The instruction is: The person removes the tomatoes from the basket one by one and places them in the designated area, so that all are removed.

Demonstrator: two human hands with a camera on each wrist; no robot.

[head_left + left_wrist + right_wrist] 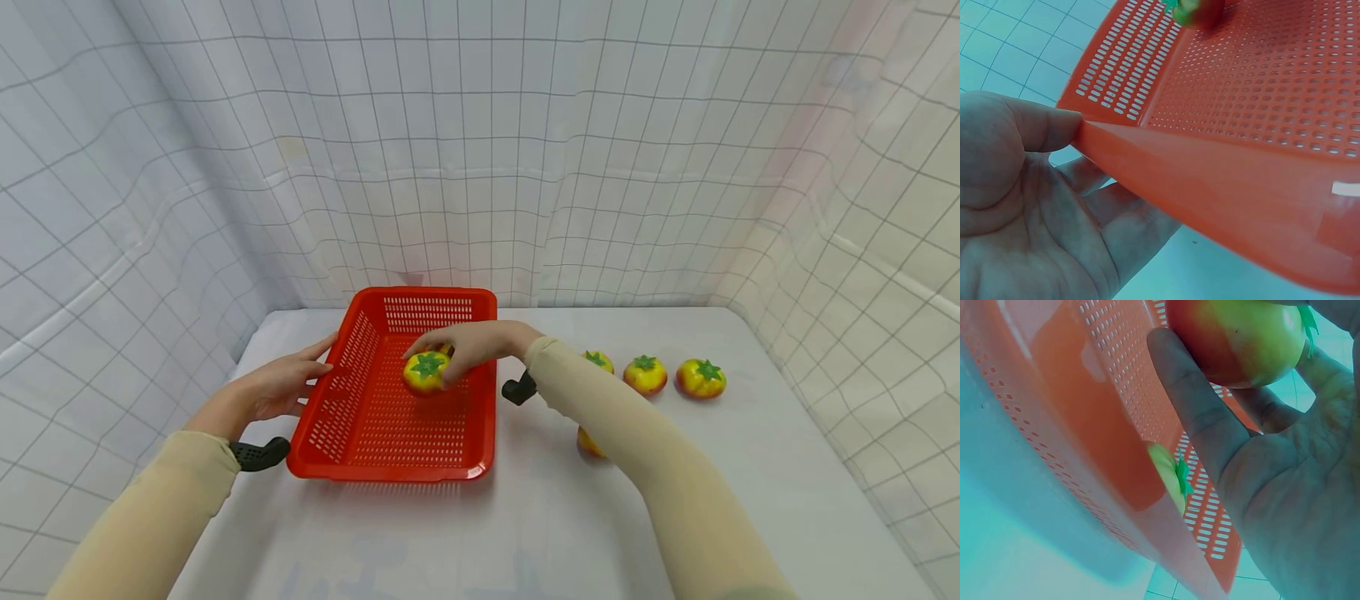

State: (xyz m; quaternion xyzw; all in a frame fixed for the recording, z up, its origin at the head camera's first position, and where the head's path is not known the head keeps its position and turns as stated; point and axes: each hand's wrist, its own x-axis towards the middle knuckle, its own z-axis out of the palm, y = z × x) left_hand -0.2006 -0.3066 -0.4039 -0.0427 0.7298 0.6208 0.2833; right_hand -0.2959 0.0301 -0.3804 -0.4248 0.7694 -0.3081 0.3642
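Observation:
My right hand point(480, 343) grips a yellow-and-red toy tomato point(424, 372) with green star-shaped leaves, held over the inside of a red plastic basket point(487, 433). In the right wrist view, the fingers curl round this tomato point(1241, 344). Lower in that view a second tomato point(1171, 475) shows inside the basket, partly hidden by its rim. My left hand point(281, 385) is at the basket's left side. The left wrist view shows the left thumb point(1054, 128) on the rim and the other fingers underneath, pinching the edge.
Right of the basket, several more toy tomatoes lie on the white table point(540, 500), among them one point(645, 376) and another point(701, 379) farther right. My right sleeve point(622, 417) partly covers a nearer tomato point(590, 443). White gridded curtains point(480, 167) surround the table's back and sides.

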